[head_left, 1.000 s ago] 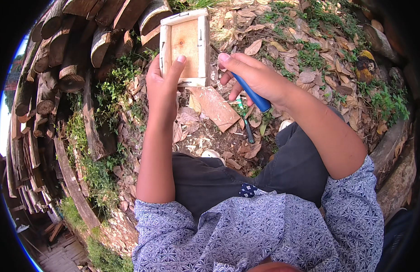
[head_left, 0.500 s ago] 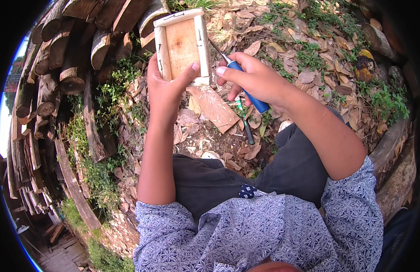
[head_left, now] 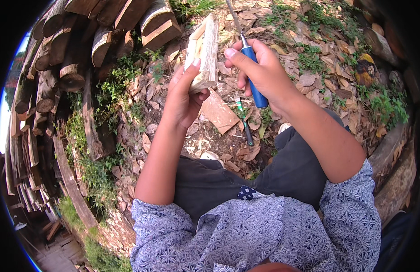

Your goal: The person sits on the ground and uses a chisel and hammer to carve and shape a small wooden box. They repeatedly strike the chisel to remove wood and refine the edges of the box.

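Wooden frame point(head_left: 204, 52), one, blue-handled screwdriver point(head_left: 252, 68), one

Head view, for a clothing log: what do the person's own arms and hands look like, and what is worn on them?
Both hands, left hand and right hand, are bare: no gloves, rings or watch visible. Forearms are bare to about the elbow. Short sleeves of a blue-grey shirt with a small white floral print cover the upper arms.

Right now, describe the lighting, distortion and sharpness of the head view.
Head view: soft daylight, no hard shadows; fisheye bends the stacked logs at the black rim; blown-out glare at the left edge; pale wooden frame and blue-handled screwdriver in both hands are sharp.
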`<state>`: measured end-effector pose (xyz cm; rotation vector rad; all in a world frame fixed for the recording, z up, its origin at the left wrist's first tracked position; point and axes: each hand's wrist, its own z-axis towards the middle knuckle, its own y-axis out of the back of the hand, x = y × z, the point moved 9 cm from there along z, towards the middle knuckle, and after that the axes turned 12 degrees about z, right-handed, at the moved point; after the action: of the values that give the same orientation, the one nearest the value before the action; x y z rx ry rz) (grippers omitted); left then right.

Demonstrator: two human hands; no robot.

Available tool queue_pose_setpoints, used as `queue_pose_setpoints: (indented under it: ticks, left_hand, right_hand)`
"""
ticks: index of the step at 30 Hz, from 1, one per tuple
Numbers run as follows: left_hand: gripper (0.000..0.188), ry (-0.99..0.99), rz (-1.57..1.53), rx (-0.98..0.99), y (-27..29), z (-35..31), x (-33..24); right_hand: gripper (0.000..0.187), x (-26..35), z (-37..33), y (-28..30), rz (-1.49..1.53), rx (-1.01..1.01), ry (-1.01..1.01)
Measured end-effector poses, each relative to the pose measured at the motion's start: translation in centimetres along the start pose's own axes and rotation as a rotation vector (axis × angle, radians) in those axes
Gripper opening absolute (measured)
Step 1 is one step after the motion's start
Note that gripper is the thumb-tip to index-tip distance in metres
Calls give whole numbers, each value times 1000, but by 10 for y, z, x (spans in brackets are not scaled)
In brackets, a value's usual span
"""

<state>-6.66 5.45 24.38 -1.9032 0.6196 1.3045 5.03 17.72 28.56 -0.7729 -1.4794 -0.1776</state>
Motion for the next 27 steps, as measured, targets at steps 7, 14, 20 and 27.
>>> queue_pose_setpoints:
  ticks: [7, 14, 20, 27]
  left_hand:
    - [44, -22, 191, -3, -12, -1, -2]
    - [63, -158, 339, -110, -2, -1, -19]
    - [71, -350, 467, -166, -2, -3, -39]
    - [77, -519, 539, -268, -10, -17, -57]
  right_hand:
    - [55, 5, 1, 6, -16, -2, 72]
    - [53, 7, -3, 4, -52, -15, 44]
    - [58, 4, -1, 6, -70, -4, 11]
    - [61, -1, 1, 10, -88, 17, -71]
